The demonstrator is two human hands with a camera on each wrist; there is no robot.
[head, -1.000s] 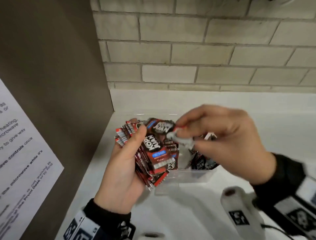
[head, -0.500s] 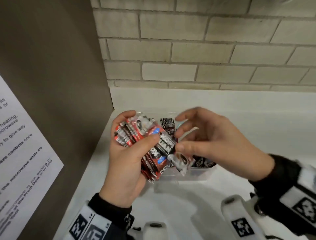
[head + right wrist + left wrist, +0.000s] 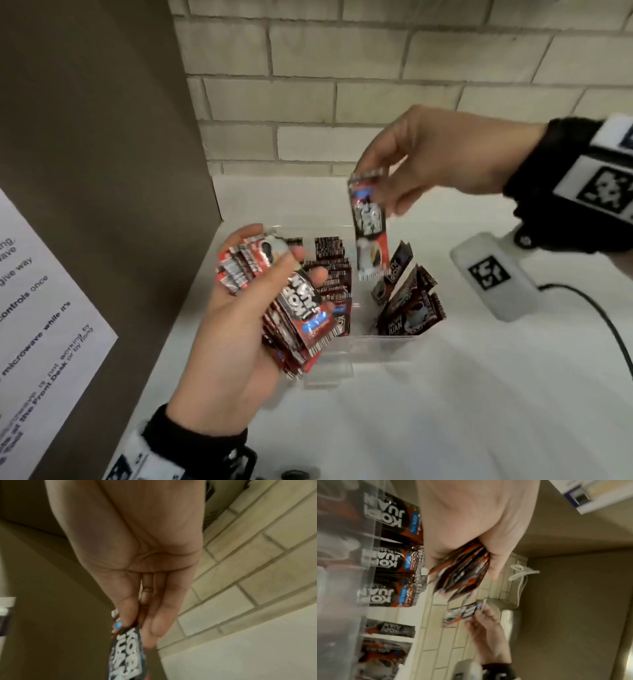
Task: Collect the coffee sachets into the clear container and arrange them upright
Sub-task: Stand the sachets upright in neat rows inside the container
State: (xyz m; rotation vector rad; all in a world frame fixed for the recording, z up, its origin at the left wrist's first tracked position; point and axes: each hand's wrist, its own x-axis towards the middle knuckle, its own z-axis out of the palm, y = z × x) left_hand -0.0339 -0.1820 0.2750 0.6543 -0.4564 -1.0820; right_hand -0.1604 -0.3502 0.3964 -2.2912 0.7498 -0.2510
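My left hand (image 3: 239, 318) grips a thick stack of red-and-black coffee sachets (image 3: 291, 308) just left of the clear container (image 3: 376, 346) on the white counter. My right hand (image 3: 421, 164) pinches a single sachet (image 3: 370, 226) by its top edge, and it hangs upright over the middle of the container. Inside, several sachets (image 3: 332, 274) stand upright at the left and a few (image 3: 407, 305) lean at the right. The left wrist view shows the stack (image 3: 462, 572) under my palm and the sachets in the container (image 3: 393, 561). The right wrist view shows the pinched sachet (image 3: 126, 653).
A brown panel (image 3: 96, 171) with a printed notice (image 3: 37, 325) rises at the left. A brick wall (image 3: 376, 68) backs the counter (image 3: 445, 411). A white wrist device with a black cable (image 3: 489, 277) hangs at the right.
My right hand took one sachet off the stack, lifted it up and to the right, and now holds it vertically over the container. The left hand keeps the stack, slightly lower.
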